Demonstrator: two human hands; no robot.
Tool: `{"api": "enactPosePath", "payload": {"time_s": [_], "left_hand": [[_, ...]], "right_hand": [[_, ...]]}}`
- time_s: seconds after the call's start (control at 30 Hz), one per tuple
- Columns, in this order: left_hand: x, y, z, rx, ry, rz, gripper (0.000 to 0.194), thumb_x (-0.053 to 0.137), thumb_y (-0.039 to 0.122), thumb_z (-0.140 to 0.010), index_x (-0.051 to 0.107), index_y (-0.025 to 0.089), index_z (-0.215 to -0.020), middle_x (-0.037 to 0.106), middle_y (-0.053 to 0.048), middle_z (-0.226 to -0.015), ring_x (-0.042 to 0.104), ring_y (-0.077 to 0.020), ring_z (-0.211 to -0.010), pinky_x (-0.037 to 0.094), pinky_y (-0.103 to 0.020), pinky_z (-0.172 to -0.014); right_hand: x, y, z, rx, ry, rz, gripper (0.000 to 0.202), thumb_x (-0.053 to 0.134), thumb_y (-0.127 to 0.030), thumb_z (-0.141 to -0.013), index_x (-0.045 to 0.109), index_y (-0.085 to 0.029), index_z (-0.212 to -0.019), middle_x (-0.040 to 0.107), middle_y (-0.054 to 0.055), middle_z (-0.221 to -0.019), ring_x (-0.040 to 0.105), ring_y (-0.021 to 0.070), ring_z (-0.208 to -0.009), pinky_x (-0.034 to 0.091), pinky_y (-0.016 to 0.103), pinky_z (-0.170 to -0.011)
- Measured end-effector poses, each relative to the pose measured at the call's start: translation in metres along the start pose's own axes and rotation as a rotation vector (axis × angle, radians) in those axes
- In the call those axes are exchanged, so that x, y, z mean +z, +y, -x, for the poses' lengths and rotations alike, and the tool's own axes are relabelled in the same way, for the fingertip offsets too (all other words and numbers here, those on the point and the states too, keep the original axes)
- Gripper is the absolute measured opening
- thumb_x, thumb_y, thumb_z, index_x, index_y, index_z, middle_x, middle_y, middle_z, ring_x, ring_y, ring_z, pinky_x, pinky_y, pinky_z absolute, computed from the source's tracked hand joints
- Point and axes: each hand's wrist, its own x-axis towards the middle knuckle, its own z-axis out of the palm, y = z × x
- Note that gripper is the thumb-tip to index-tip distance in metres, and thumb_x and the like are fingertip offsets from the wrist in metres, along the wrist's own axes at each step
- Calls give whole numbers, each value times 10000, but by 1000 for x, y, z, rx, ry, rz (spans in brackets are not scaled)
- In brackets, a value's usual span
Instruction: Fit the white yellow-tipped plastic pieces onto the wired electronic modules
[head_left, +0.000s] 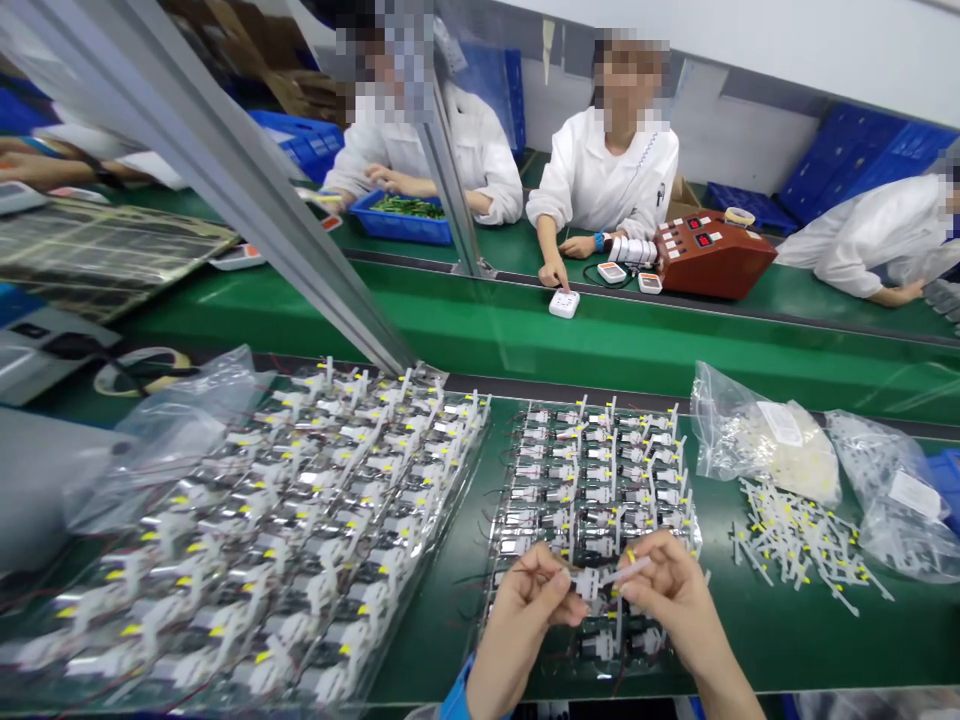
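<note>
My left hand is closed, fingertips pinching a small motor unit with a white plastic housing. My right hand pinches a slim white plastic stick with a yellow tip, its end close to the housing; whether they touch is unclear. Both hands are over a clear tray holding rows of similar wired motor units, several with white sticks laid along them. Left of it, a larger clear tray carries rows of units with white sticks and yellow tips fitted.
Loose yellow-tipped white sticks are heaped at right, beside two clear bags of parts. A metal post rises behind the left tray. Across the green belt, co-workers in white sit near a red-brown box and blue bin.
</note>
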Motion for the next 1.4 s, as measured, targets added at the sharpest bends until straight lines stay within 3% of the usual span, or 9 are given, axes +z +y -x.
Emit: {"api": "enactPosePath", "payload": {"time_s": [0.17,0.43,0.9,1.4], "left_hand": [[4,4,2,37,71,46,577,808,611,-587,414,193,-644,626,54,-451,584,-63,-406,447,-126,-451],[1,3,3,33,61,46,579,799,617,-598,405,198,-659,608,57,-418,544,-57,-354,419,-124,-410],[-3,0,3,40,50,-1,565,815,594,-589,423,194,-658,592,70,-413,541,-66,-335,423,-135,-381],[-2,-4,6,12,69,-2,575,805,610,-586,407,206,-686,600,63,-416,547,-83,-339,424,-151,-380]], "right_hand": [[15,-2,7,-79,-50,27,205,751,-193,-821,567,-240,-898,657,-25,-816,612,100,-730,479,211,-674],[26,-4,11,-88,-91,140,169,696,-242,-875,560,-266,-972,654,14,-921,643,197,-1029,481,321,-878],[29,-4,12,-53,-83,135,173,674,-284,-888,534,-269,-990,627,14,-922,652,186,-979,501,334,-881],[29,8,17,-184,-45,208,129,605,-241,-934,511,-280,-1013,653,33,-965,648,193,-988,501,358,-885]]}}
